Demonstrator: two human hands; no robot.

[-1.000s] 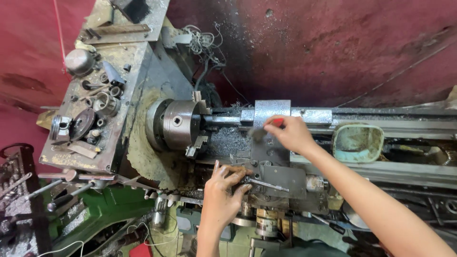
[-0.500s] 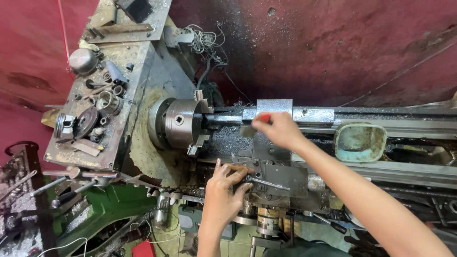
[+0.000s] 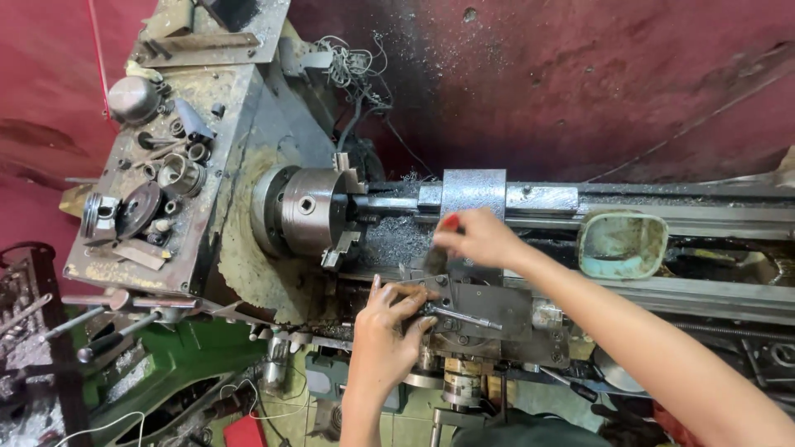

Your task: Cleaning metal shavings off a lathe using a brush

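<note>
Since a moment ago the right hand point(image 3: 480, 237) has slid left toward the chuck point(image 3: 308, 212), fingers closed on a red-handled brush point(image 3: 440, 242) whose bristles touch the chip-strewn lathe bed. The left hand point(image 3: 387, 329) rests on the tool post point(image 3: 464, 302), fingers curled over its edge beside a wrench point(image 3: 464, 318).

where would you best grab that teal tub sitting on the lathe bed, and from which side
Pinch the teal tub by its near rim, coming straight down from above. It sits upright and open-topped on the lathe bed, and its rim is clear of the right hand.
</note>
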